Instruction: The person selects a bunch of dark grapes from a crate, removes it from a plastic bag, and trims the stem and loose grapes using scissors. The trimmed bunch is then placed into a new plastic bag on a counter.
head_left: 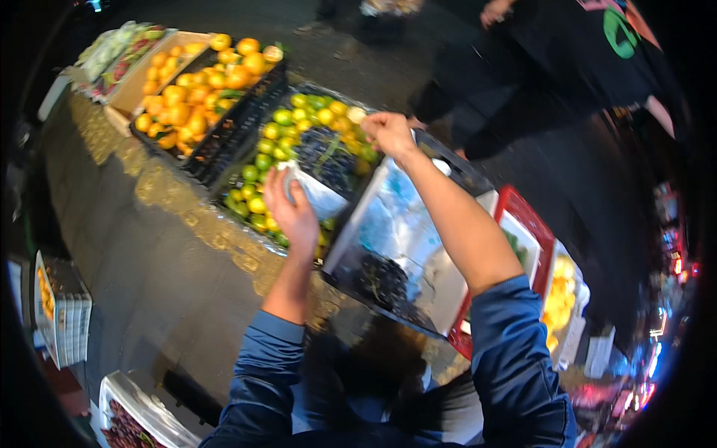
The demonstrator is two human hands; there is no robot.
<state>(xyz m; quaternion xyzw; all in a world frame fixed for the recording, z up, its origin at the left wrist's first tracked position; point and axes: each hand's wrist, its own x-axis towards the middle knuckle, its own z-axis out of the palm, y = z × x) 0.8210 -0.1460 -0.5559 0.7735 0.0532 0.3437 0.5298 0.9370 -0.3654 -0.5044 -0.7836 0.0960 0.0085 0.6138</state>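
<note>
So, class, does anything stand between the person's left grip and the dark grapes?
Yes: the white wrapping stands between the left grip and the dark grapes, along their near side. Their top shows uncovered.

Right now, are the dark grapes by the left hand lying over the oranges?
No, the dark grapes lie over the green and yellow citrus, to the right of the oranges.

Left head-worn fisheye, facing steeply down from above, hands (293,214) near.
</note>
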